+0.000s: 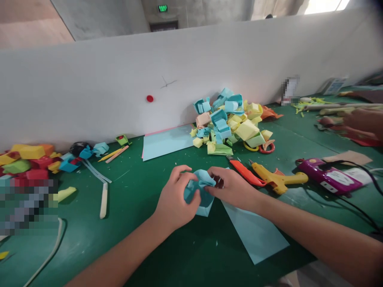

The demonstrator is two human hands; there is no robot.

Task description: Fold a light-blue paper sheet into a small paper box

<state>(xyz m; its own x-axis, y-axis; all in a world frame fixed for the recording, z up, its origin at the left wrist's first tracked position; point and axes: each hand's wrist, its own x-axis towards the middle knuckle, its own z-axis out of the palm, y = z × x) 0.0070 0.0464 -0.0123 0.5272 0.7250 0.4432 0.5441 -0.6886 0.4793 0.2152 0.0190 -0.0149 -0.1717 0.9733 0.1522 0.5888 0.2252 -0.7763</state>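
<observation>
A light-blue folded paper shape [204, 210], hollow like a small box, is held between both hands above the green table. My left hand [178, 196] curls round its left side, thumb in front and fingers behind. At its upper right, my right hand [229, 185] pinches a crumpled flap; part of the paper is hidden behind the fingers. Beneath my right forearm lies a flat blue paper sheet [254, 235]. An orange utility knife [247, 173] and a yellow glue gun [277, 179] rest just beyond my right hand.
A pile of blue and yellow folded papers [227, 119] leans by the white partition [89, 87]. Scissors [266, 148] poke out below it. A purple power strip [329, 175] with black cable is at right, colourful paper boxes [26, 159] at left. Another person's hand [363, 122] shows far right.
</observation>
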